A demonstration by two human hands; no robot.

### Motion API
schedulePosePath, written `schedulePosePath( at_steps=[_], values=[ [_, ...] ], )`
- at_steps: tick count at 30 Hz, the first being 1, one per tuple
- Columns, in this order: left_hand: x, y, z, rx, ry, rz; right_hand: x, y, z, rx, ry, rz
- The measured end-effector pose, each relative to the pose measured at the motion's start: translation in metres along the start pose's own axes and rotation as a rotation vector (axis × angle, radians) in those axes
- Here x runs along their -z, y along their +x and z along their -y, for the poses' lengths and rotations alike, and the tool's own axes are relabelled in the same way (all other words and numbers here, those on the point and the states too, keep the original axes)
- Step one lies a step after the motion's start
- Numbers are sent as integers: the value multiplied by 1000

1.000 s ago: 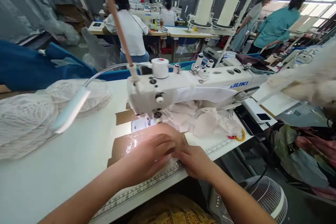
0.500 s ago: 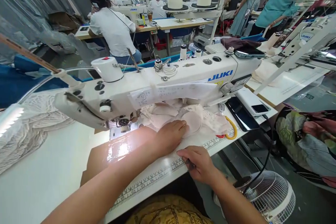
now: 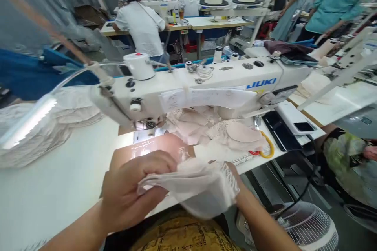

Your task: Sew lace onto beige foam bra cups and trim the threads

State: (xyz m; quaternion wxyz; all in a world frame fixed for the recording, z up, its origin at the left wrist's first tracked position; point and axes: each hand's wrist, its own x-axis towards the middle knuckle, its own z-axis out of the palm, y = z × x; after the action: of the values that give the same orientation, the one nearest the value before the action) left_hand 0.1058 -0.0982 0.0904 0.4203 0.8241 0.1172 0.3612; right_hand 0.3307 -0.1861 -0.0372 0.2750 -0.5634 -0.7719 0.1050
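Note:
My left hand (image 3: 138, 190) is closed on the left edge of a pale, sheer fabric piece (image 3: 200, 188), pinched between thumb and fingers. The piece is held up over the table's front edge, with a lace trim at its right. My right hand (image 3: 232, 172) is at that right end, mostly behind the cloth, so its fingers are hidden. Beyond my hands, more pale lace fabric (image 3: 241, 131) lies on the table under the arm of a white sewing machine (image 3: 224, 80). The needle area (image 3: 150, 124) is to the left, lit.
Scissors with yellow and red handles (image 3: 267, 145) lie right of the fabric, beside a dark phone (image 3: 281, 131). Stacked lace pieces (image 3: 44, 125) are at the left behind a bright lamp (image 3: 29, 123). A fan (image 3: 309, 223) stands low at the right. Several people are farther back.
My left hand has moved left and toward me, and a fabric piece is now lifted off the table between my hands. The whole view has shifted.

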Motion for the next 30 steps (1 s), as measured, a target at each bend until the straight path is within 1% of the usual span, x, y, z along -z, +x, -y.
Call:
schedulePosePath(
  at_steps=[1,3,5,6,8,9,11,13,15,16,18,20,21,23,25,27,28,30],
  values=[
    [7,-14,-4,65,28,-92,1,0,2,22,-3,10],
    [20,-41,-6,241,151,-257,4,2,5,88,-28,26],
    [30,-63,-2,445,225,-348,4,8,7,101,-127,19],
    [35,-72,2,536,202,-365,2,12,8,106,-179,9],
    [44,-87,11,676,76,-368,-4,23,10,115,-276,-16],
    [48,-94,16,722,4,-365,-8,28,13,122,-318,-32],
    [53,-105,22,761,-101,-382,-15,40,20,159,-364,-61],
    [56,-114,25,754,-141,-412,-19,51,34,231,-306,-89],
    [57,-120,25,729,-149,-419,-22,62,55,276,-114,-97],
    [57,-123,25,717,-154,-415,-24,68,68,273,9,-92],
    [56,-127,23,693,-185,-396,-30,80,95,215,238,-68],
    [55,-131,22,666,-244,-388,-39,93,120,183,376,-34],
    [55,-133,23,647,-272,-399,-44,99,131,172,426,-3],
    [54,-140,25,597,-287,-466,-53,109,147,146,519,75],
    [56,-149,27,531,-189,-560,-61,116,157,125,604,135],
    [58,-160,27,452,23,-614,-66,120,164,118,674,143],
    [60,-166,26,408,142,-606,-68,121,166,112,696,130],
    [63,-174,23,330,325,-527,-72,122,169,95,712,106]
  ],
)
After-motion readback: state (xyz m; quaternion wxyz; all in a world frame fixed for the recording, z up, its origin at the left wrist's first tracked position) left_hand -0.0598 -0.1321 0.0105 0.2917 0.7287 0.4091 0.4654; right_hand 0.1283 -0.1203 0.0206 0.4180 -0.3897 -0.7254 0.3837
